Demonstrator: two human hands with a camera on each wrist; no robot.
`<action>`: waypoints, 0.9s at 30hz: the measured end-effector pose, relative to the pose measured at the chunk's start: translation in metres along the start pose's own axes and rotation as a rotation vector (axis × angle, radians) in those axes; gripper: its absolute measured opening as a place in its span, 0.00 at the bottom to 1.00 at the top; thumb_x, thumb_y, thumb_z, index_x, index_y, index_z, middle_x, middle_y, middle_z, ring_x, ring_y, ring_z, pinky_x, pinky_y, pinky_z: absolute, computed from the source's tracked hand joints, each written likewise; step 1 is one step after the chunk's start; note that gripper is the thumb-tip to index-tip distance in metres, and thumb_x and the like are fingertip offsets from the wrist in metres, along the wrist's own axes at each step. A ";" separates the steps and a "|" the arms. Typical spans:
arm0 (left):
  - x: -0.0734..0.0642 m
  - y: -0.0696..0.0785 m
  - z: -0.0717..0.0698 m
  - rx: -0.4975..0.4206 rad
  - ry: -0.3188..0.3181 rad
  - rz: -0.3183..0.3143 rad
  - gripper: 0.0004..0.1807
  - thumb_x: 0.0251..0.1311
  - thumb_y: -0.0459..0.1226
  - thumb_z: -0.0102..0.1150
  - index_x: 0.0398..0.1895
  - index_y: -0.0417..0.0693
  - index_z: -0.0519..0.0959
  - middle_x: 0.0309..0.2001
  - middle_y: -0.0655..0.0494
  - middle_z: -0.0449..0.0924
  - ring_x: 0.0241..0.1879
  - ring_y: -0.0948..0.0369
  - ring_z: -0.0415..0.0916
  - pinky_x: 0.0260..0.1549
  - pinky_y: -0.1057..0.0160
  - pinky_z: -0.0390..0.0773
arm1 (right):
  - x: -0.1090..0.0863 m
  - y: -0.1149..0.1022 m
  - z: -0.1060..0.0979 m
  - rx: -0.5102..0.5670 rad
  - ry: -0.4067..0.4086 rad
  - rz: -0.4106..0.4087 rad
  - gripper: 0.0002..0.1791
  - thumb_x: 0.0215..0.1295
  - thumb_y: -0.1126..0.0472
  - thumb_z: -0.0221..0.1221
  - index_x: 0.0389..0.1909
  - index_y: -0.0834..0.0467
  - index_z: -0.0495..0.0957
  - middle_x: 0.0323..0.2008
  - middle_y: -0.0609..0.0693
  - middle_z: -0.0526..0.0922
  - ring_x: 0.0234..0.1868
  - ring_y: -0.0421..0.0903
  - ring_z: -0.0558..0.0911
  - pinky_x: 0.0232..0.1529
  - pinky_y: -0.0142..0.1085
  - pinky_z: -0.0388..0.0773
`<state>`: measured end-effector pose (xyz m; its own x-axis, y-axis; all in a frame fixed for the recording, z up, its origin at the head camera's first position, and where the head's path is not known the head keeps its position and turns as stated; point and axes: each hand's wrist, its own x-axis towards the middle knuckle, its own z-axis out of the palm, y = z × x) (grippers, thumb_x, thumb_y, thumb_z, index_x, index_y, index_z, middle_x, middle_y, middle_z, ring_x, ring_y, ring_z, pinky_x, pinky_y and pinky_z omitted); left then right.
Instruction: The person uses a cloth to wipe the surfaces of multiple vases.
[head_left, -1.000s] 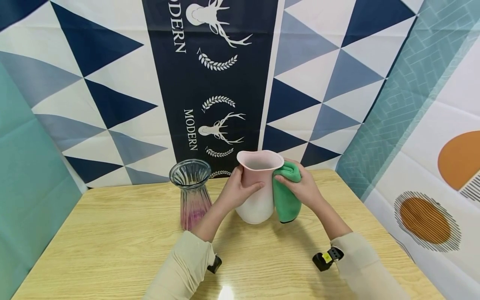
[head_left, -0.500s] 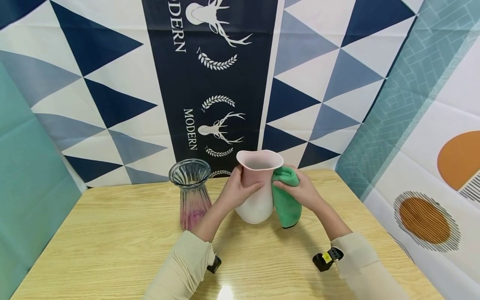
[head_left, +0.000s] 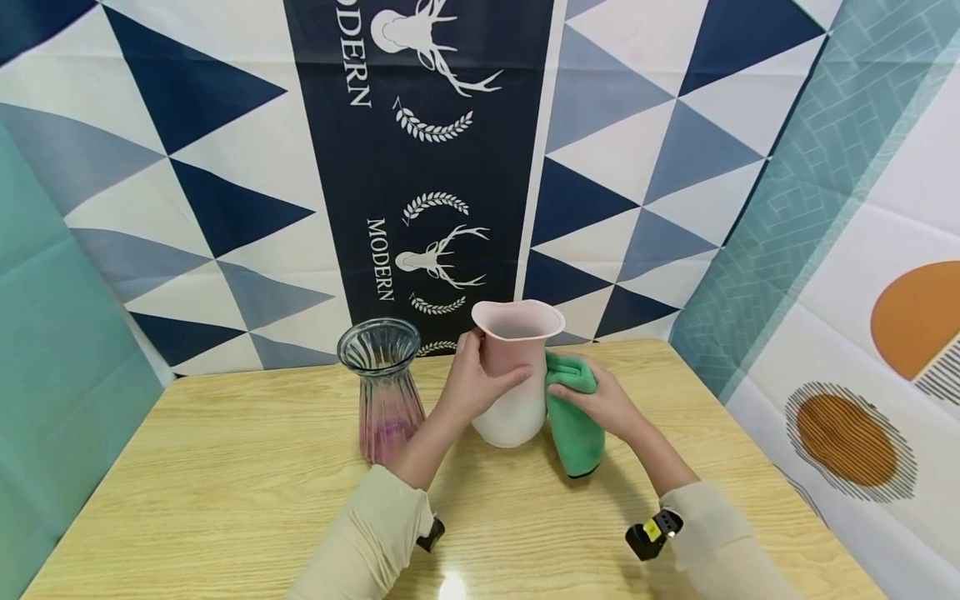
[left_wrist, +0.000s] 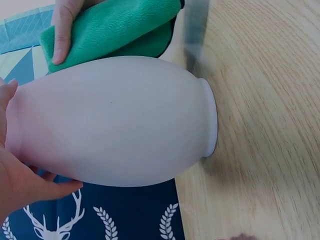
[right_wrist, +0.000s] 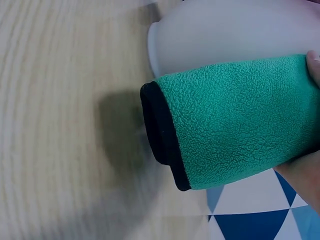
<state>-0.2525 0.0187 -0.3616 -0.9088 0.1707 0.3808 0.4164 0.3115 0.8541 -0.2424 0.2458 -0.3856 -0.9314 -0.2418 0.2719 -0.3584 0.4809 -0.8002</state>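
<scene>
A vase (head_left: 513,392), pink at its wavy rim and white lower down, stands upright on the wooden table. My left hand (head_left: 480,379) grips its neck from the left, the thumb across the front. In my right hand (head_left: 603,400) is a folded green cloth (head_left: 576,433) with a dark edge, its lower part hanging down. The cloth lies against the vase's right side. Seen from the left wrist, the vase's white body (left_wrist: 125,120) and foot show whole, with the cloth (left_wrist: 120,30) pressed along it. The right wrist view shows the cloth (right_wrist: 235,125) close up.
A ribbed glass vase (head_left: 382,392), bluish at the top and pink at the base, stands to the left, partly behind my left forearm. The wooden table (head_left: 225,500) ends at a patterned backdrop (head_left: 435,167) close behind both vases.
My right hand has slid down along the vase's right side with the cloth, whose lower end now hangs nearer the table. The left hand keeps its grip, and the vase stands nearly still.
</scene>
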 end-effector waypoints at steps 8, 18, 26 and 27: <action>-0.002 0.005 0.004 0.044 0.097 0.032 0.48 0.40 0.51 0.74 0.65 0.50 0.61 0.57 0.48 0.64 0.56 0.55 0.66 0.56 0.53 0.71 | -0.007 0.016 0.006 0.010 -0.027 0.043 0.34 0.60 0.52 0.62 0.66 0.55 0.62 0.63 0.57 0.69 0.63 0.57 0.70 0.58 0.53 0.71; -0.005 0.009 0.006 0.097 0.118 0.040 0.47 0.43 0.50 0.73 0.65 0.46 0.60 0.56 0.47 0.66 0.56 0.53 0.65 0.56 0.50 0.70 | -0.012 0.023 0.007 0.026 -0.045 0.041 0.33 0.61 0.53 0.61 0.66 0.52 0.62 0.63 0.56 0.69 0.63 0.57 0.69 0.59 0.53 0.70; -0.005 0.012 0.005 0.107 0.091 0.044 0.46 0.46 0.49 0.71 0.65 0.45 0.59 0.57 0.46 0.67 0.56 0.52 0.65 0.56 0.49 0.70 | -0.009 0.013 0.000 -0.019 -0.011 0.046 0.33 0.62 0.52 0.60 0.66 0.55 0.63 0.63 0.57 0.70 0.62 0.57 0.70 0.57 0.53 0.71; -0.005 0.012 0.005 0.106 0.087 0.041 0.46 0.46 0.49 0.71 0.65 0.45 0.59 0.57 0.46 0.67 0.56 0.52 0.65 0.56 0.50 0.70 | -0.008 0.009 -0.001 -0.014 -0.006 0.046 0.33 0.62 0.52 0.60 0.66 0.54 0.63 0.63 0.57 0.70 0.62 0.57 0.70 0.57 0.53 0.71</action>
<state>-0.2427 0.0260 -0.3549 -0.8881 0.1048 0.4476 0.4493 0.4037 0.7970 -0.2389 0.2530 -0.3946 -0.9465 -0.2240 0.2323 -0.3165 0.5037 -0.8038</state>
